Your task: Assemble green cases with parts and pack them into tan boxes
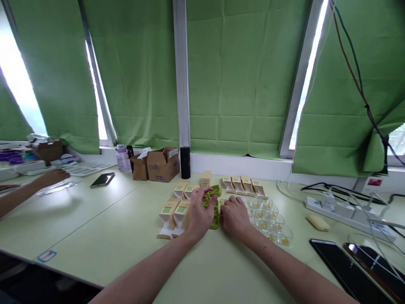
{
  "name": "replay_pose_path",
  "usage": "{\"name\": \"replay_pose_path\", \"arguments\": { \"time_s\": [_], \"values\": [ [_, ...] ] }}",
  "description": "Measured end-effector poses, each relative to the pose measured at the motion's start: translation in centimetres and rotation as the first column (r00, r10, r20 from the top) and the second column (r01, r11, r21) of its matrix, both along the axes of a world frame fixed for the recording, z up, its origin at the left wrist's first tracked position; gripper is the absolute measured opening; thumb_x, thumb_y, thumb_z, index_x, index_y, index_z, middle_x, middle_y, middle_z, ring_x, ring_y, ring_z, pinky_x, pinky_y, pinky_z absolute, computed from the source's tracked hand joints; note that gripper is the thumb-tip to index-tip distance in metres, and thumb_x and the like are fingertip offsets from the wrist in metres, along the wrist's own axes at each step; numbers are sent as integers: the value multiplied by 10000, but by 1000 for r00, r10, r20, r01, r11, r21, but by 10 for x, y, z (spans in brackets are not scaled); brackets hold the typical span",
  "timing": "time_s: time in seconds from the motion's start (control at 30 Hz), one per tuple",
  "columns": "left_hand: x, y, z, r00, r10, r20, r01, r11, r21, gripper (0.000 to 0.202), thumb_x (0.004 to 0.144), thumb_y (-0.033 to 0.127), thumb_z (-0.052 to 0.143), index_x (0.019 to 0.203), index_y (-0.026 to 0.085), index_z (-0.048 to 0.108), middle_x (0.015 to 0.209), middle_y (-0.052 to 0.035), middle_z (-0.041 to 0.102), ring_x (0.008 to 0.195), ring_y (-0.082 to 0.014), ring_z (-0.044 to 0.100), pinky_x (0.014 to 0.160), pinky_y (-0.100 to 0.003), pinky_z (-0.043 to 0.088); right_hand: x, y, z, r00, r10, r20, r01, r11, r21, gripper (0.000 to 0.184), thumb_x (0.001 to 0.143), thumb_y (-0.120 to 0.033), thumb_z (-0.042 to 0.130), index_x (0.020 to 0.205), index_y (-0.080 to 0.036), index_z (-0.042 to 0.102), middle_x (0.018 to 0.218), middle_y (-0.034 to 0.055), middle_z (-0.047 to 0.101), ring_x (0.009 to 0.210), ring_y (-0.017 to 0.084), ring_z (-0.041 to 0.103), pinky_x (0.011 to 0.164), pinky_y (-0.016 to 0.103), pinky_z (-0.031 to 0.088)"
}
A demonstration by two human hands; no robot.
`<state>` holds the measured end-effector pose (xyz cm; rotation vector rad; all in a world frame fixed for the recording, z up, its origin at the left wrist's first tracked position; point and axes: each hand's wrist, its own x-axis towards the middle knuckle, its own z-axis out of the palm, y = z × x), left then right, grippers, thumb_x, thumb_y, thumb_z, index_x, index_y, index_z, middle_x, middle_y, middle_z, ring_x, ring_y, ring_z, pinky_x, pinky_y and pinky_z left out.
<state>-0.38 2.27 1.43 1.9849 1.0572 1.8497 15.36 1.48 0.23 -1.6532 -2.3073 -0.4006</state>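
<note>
My left hand (202, 214) is closed on a green compartmented case (214, 222), thumb and forefinger near the raised green piece (216, 191) at its far end. Part of the case lies hidden behind that hand. Just to the right, my right hand (236, 215) has its fingers curled down at the table, by some small pale yellow pieces (222, 201); what they pinch, if anything, is hidden. Clear plastic cups with yellow centres (264, 225) stand in rows beside my right hand. Left of my left hand are open small cartons with green squares (167, 211).
More small cartons (242, 185) stand behind. Farther back are cardboard boxes (163, 164), a black cylinder (185, 162) and a purple bottle (122, 158). A power strip (348, 215) and phones (341, 261) lie right. Another person's arm (28, 188) reaches in left.
</note>
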Motion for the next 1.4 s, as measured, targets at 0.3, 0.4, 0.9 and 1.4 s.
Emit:
{"name": "replay_pose_path", "arguments": {
  "time_s": [0.3,0.4,0.9,1.4],
  "values": [
    [0,3,-4,1000,4,-6,-4,998,-61,191,1011,406,628,1024,216,638,1054,-87,664,992,-238,670,873,-391,569,1,-1,-3,1000,-4,-7,4,1000,22,123,854,-137,668,900,-149,781,972,144,779,1055,306,591,911,414,332],
    [0,2,-3,1000,-4,2,5,998,-70,215,1009,433,629,1007,218,636,1036,-83,674,979,-235,672,863,-378,561,2,-1,-2,1000,0,-19,1,999,34,100,850,-144,688,893,-153,778,975,143,779,1051,308,590,921,411,335],
    [8,-2,10,807,-291,514,535,730,-425,524,837,687,774,793,188,617,668,-52,711,622,-189,669,506,-238,378,5,-88,-8,980,129,-148,-149,980,-131,93,953,-181,611,912,-216,686,896,46,794,753,206,688,614,363,215],
    [8,-2,15,534,-194,823,772,509,-381,235,956,338,726,817,178,624,621,-25,678,566,-171,646,561,-271,454,3,-90,-12,965,178,-193,-218,953,-209,105,964,-170,572,964,-218,665,948,37,796,833,205,718,644,343,258]
  ]
}}
